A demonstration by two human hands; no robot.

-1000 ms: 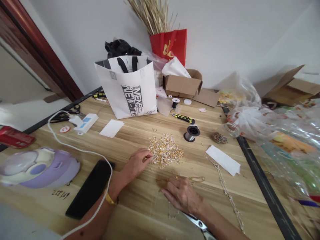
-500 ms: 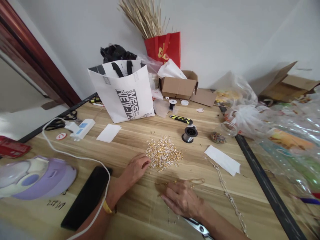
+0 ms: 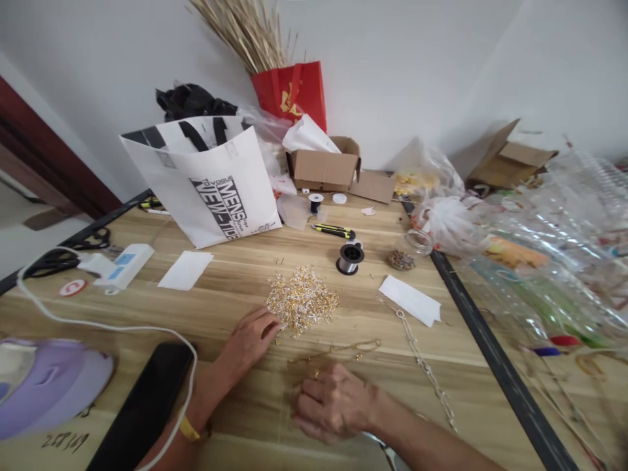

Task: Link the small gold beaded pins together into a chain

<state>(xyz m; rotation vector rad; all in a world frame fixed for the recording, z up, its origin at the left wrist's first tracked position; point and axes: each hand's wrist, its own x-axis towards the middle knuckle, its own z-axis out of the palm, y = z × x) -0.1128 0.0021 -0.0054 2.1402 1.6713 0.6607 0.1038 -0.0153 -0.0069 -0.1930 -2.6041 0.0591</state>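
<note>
My left hand (image 3: 250,339) rests on the table at the near-left edge of a pile of small gold and silver beads or findings (image 3: 303,302). Its fingers are curled together, and what they hold, if anything, is hidden. Closer to me, my right hand (image 3: 338,403) is closed, knuckles up, with a small gold piece (image 3: 316,374) showing at a finger. Whatever lies under that hand cannot be made out. Just beyond it a thin gold chain (image 3: 338,353) lies on the wood. Scissors (image 3: 387,453) stick out partly from beneath the right forearm. A silver chain (image 3: 424,366) stretches out to the right.
Behind the pile are a wire spool (image 3: 350,259), a yellow-black utility knife (image 3: 334,231) and a jar of beads (image 3: 402,259). White paper (image 3: 411,299) lies right. A white bag (image 3: 206,190) stands back left; a black phone-like slab (image 3: 142,405) and white cable (image 3: 122,325) lie left.
The view has shifted, so the table's things sit further left. My right hand has drawn back toward me, off the gold chain, and closed more tightly. My left hand stays beside the pile.
</note>
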